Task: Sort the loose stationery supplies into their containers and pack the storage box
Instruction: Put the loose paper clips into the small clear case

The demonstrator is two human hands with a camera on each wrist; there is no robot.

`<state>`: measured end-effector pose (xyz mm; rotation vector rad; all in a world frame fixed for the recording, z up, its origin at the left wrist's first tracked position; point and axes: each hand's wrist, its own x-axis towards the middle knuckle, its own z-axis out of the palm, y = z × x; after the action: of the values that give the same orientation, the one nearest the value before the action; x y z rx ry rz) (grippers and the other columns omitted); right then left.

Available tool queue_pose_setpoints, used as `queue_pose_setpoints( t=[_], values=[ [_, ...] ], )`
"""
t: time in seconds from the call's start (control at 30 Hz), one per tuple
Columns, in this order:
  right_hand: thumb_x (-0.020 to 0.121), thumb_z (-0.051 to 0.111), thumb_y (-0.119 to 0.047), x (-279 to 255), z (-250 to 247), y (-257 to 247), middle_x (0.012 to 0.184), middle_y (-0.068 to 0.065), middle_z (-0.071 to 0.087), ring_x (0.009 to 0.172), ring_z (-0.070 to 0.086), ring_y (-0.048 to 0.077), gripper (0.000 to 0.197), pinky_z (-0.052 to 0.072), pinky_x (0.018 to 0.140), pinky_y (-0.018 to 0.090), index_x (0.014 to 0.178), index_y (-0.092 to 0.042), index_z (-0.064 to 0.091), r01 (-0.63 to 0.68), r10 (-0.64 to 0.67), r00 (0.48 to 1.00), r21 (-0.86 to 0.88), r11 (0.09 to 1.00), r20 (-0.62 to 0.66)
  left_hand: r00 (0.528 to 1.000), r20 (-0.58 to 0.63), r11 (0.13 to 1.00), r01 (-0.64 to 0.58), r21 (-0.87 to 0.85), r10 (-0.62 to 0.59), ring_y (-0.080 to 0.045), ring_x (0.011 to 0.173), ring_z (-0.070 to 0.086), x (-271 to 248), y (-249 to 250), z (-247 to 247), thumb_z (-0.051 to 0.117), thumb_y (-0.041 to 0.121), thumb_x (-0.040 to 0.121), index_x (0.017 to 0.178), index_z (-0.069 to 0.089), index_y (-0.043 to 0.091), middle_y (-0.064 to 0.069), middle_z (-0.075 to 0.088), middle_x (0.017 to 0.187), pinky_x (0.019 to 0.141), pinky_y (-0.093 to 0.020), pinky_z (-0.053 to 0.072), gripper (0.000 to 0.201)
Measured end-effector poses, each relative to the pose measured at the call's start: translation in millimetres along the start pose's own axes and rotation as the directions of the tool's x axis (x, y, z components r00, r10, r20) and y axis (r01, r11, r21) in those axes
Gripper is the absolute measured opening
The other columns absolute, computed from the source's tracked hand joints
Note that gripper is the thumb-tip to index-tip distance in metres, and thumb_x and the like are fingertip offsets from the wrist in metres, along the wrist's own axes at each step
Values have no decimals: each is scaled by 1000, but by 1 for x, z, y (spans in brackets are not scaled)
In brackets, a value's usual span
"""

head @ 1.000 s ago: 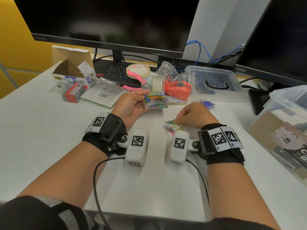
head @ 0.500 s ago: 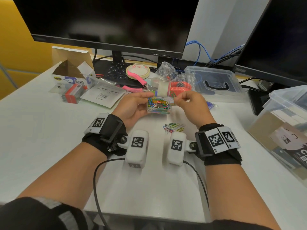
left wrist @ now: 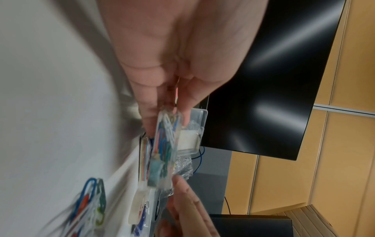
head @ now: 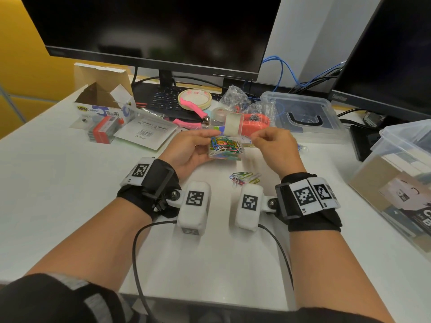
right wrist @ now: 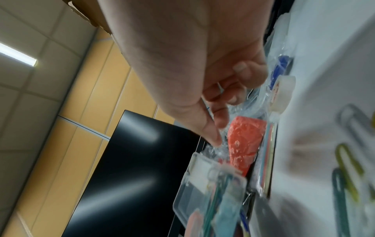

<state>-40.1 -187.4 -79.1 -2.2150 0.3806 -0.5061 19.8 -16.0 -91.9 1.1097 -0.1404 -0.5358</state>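
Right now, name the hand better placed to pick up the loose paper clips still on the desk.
Right hand: it holds nothing visible and hovers just beyond the loose paper clips. The left hand grips the open clip box.

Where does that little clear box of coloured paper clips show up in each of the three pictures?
Head: clear box at centre, held in the left hand.
Left wrist: centre, seen edge-on beyond the fingertips.
Right wrist: bottom centre, blurred.
Shared landmark: the black monitor behind it.

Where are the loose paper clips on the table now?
In the head view the loose paper clips lie on the white table, between the two wrists, just nearer the person than the clear clip box.
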Motion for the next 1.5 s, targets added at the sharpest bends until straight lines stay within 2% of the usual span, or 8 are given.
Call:
queue_pose_setpoints(
  t=[0.13, 0.23, 0.53, 0.73, 0.93, 1.1, 1.27, 1.5],
  values=[
    [86, 65, -18, -2, -6, 8, 89, 3, 67, 84, 57, 13, 12, 43, 72, 23, 89, -7, 71, -129, 139, 974, -68, 989, 180, 998, -59, 999, -19, -37, 17, -23, 79, 65, 2, 1, -2, 32, -11, 93, 104, 59, -2, -15, 65, 91, 67, -30, 58, 30],
    [77, 76, -24, -9, -5, 5, 72, 0, 66, 64, 57, 7, 17, 43, 57, 15, 84, -9, 71, -134, 184, 886, -146, 980, 425, 996, -83, 998, -33, -50, 29, -24, 81, 65, 4, 0, -4, 33, -10, 93, 95, 60, 0, -15, 65, 91, 72, -33, 57, 29],
    [80, 73, -19, -7, 5, 3, 70, -3, 64, 68, 57, 10, 12, 48, 75, 27, 84, -8, 71, -3, 113, 854, -213, 977, 508, 995, -95, 998, -36, -46, 32, -26, 82, 64, 4, -1, -5, 32, -10, 93, 93, 60, 1, -16, 65, 89, 76, -36, 56, 30],
    [91, 59, -21, -4, 3, 4, 73, -1, 57, 71, 52, 13, 16, 40, 62, 23, 84, -8, 64, 29, 75, 903, -234, 972, 422, 996, -85, 998, -36, -44, 32, -26, 83, 64, 3, 0, -4, 32, -10, 93, 95, 60, 0, -16, 65, 91, 76, -35, 56, 29],
    [97, 49, -23, 0, 3, 4, 74, -3, 51, 78, 46, 16, 19, 32, 69, 26, 84, -11, 53, -5, 8, 996, -35, 999, 91, 996, -75, 999, -45, -16, 44, -25, 83, 64, 2, 1, -2, 33, -12, 93, 111, 57, -6, -17, 64, 94, 73, -32, 57, 31],
    [94, 54, -21, 1, 9, -2, 72, -12, 50, 70, 45, 5, 13, 34, 62, 10, 84, -15, 59, 148, -147, 989, 52, 988, -29, 1000, 0, 999, -4, 39, 4, -25, 86, 65, 1, -2, -1, 34, -11, 93, 117, 55, -7, -17, 65, 98, 76, -33, 56, 32],
    [91, 58, -19, -2, 13, -7, 80, -6, 59, 67, 47, -3, 16, 34, 62, 6, 93, -9, 71, 257, -256, 966, -36, 966, 41, 994, 100, 997, 36, 75, -44, -25, 86, 66, -3, -3, 1, 35, -10, 92, 102, 61, -2, -17, 66, 97, 78, -33, 57, 28],
    [93, 55, -23, -2, 5, -7, 82, 0, 62, 81, 53, 14, 21, 39, 71, 26, 95, -11, 72, 116, -115, 987, 1, 993, -108, 999, 43, 1000, 22, 11, -22, -20, 75, 70, -1, -1, -1, 34, -11, 91, 98, 62, -1, -16, 67, 93, 73, -31, 58, 31]
  ],
)
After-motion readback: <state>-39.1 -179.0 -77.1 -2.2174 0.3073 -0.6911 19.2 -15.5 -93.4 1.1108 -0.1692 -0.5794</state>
